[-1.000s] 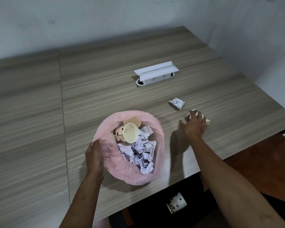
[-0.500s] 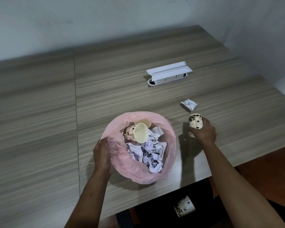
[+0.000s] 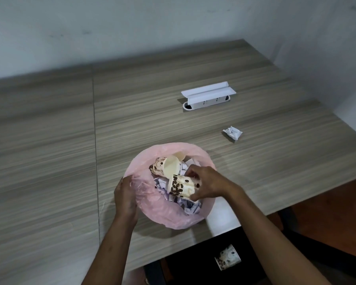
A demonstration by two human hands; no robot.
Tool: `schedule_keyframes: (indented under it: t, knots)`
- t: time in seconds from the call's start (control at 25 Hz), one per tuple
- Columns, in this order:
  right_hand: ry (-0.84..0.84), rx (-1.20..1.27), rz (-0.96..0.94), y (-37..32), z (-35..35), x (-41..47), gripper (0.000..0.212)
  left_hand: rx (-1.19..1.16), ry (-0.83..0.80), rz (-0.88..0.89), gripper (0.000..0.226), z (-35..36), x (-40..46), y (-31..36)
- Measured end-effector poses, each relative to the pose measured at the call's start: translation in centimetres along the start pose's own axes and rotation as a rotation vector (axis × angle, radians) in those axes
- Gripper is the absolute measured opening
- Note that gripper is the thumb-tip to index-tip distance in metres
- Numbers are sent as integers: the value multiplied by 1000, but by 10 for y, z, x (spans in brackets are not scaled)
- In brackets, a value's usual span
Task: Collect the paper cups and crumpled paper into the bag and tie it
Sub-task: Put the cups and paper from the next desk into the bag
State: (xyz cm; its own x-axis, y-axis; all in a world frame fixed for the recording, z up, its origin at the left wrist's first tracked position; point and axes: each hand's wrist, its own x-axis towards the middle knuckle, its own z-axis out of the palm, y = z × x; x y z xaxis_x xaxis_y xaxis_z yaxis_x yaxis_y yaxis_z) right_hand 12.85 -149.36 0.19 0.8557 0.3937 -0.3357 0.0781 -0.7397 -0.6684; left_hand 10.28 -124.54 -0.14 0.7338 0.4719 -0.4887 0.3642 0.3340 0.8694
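Note:
A pink plastic bag (image 3: 173, 217) stands open on the wooden table near its front edge. My left hand (image 3: 125, 197) grips the bag's left rim. My right hand (image 3: 208, 184) holds a paper cup with a coffee-bean print (image 3: 182, 187) on its side over the bag's mouth. Inside the bag lie another printed cup (image 3: 164, 166) and several balls of crumpled paper (image 3: 190, 206). One crumpled paper ball (image 3: 232, 133) lies on the table to the right, beyond the bag.
A white power strip box with its lid up (image 3: 207, 96) sits farther back on the table (image 3: 49, 151). Under the table's front edge, a printed paper cup (image 3: 227, 260) lies on the dark floor. White walls close off the back and right.
My right hand lifted the printed cup from the table on the right and carried it left over the bag's mouth. My left hand kept its grip on the rim.

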Motion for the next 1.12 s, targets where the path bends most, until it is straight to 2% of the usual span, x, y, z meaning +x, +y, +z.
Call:
schedule_keyframes:
  t: [0.2, 0.4, 0.6, 0.84, 0.96, 1.12]
  knots:
    - [88, -301, -29, 5, 46, 7, 68, -31, -3, -18, 15, 0, 0, 6]
    - [237, -150, -119, 2, 72, 6, 77, -10, 4, -21, 15, -4, 6, 8]
    - [159, -390, -110, -12, 81, 16, 74, 3, 22, -39, 11, -7, 13, 6]
    - [48, -523, 13, -29, 80, 28, 71, -10, 15, 1, 13, -6, 15, 9]
    - [40, -468, 32, -37, 75, 32, 66, -11, 24, 12, 14, -2, 15, 11]
    - [-27, -209, -4, -33, 46, 29, 66, -22, 45, 6, 15, 0, 18, 13]
